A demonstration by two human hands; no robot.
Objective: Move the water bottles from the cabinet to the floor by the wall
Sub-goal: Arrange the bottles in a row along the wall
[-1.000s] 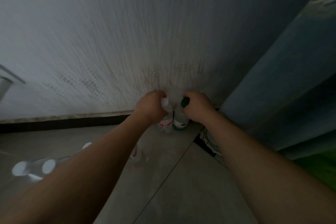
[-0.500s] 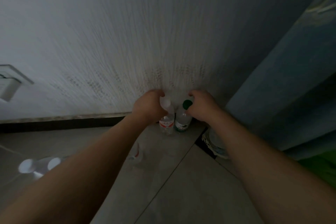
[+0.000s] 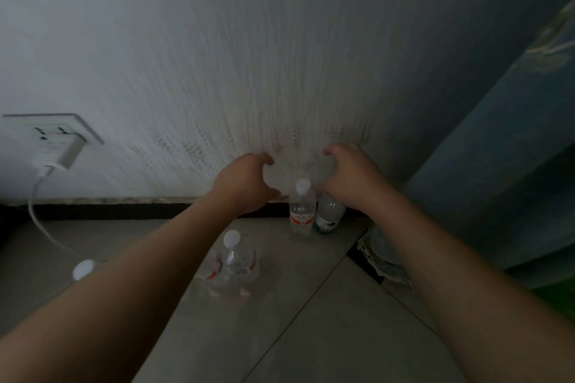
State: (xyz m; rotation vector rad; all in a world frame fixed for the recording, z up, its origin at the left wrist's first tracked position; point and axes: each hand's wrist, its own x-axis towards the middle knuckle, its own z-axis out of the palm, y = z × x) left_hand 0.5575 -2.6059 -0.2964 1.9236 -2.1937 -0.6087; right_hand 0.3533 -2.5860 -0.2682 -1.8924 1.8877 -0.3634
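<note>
Head view, looking down at the foot of a pale wall (image 3: 217,71) where it meets the tiled floor (image 3: 326,320). At the far left a wall socket (image 3: 37,130) carries a white charger (image 3: 67,155), and its cable (image 3: 39,214) droops to the floor. Below that a white bottle cap (image 3: 83,269) shows just above the left forearm, with the body under it hidden. Near the centre a clear white-capped bottle (image 3: 236,261) stands on the floor beside that forearm. Red label marks show on both sides of it, so I cannot tell whether a second bottle stands against it.

The left hand (image 3: 245,183) hovers above the skirting with fingers and thumb curved into a loose C, holding nothing. Just right of it, a red-labelled bottle (image 3: 301,211) stands upright on the floor against the wall. A green-labelled bottle (image 3: 328,214) stands close at its right side, its cap hidden behind the right hand (image 3: 351,177). That hand is also loosely curved, gripping nothing. Farther right a blue curtain (image 3: 497,165) hangs down, with a lacy-edged object (image 3: 382,255) at its foot.
</note>
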